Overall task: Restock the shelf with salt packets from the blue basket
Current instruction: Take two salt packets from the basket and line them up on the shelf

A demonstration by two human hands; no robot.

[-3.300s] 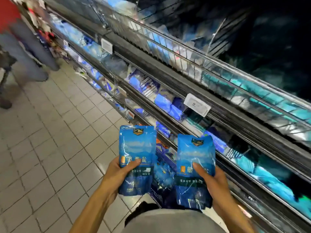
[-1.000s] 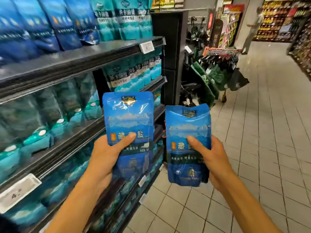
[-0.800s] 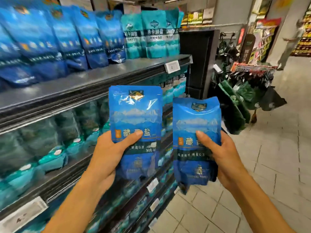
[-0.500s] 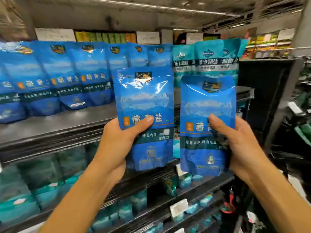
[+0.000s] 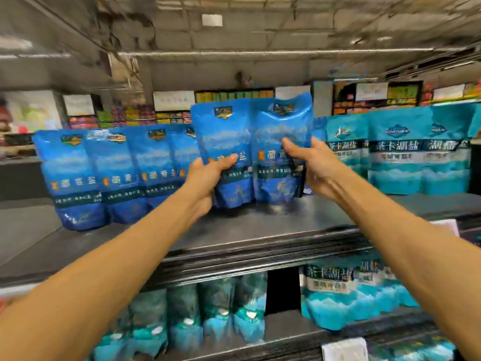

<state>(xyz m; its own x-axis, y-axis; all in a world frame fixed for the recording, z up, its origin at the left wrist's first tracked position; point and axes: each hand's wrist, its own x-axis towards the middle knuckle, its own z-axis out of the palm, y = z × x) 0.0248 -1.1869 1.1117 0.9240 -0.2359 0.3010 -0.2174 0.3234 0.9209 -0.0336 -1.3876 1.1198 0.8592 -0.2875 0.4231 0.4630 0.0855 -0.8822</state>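
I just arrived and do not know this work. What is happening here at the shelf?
A person is restocking salt. The left hand grips one blue salt packet and the right hand grips a second blue packet, both held upright side by side over the top shelf. They sit in the gap between the row of matching blue packets and the teal packets. Neither packet is released yet.
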